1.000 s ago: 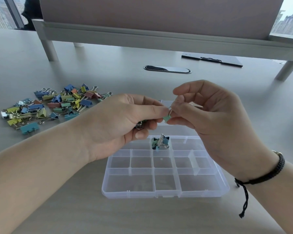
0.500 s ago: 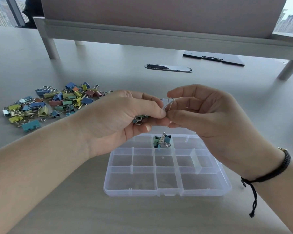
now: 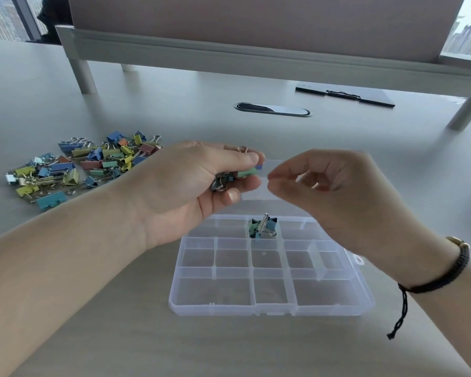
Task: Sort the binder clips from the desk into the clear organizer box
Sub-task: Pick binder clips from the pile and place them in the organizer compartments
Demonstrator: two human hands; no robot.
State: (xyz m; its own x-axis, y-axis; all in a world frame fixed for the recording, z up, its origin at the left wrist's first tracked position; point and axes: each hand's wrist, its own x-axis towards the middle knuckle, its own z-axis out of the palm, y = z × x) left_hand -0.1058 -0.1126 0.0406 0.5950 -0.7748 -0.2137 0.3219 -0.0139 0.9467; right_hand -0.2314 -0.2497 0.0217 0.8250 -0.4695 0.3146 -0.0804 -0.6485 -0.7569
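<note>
The left hand [image 3: 201,180] grips a few small metal binder clips [image 3: 235,175]; one green and one blue show. The right hand [image 3: 335,191], fingers curled, pinches something blurred. The clear plastic organizer box [image 3: 269,308] holds two clips [image 3: 263,227] in one back compartment. Dozens of coloured clips [image 3: 93,164] lie piled on the grey desk [image 3: 174,99].

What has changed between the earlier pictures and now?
The right hand let go of the clip and drew away to the right; the left hand now holds the green clip among its bunch. The clips in the organizer box and the pile stayed put.
</note>
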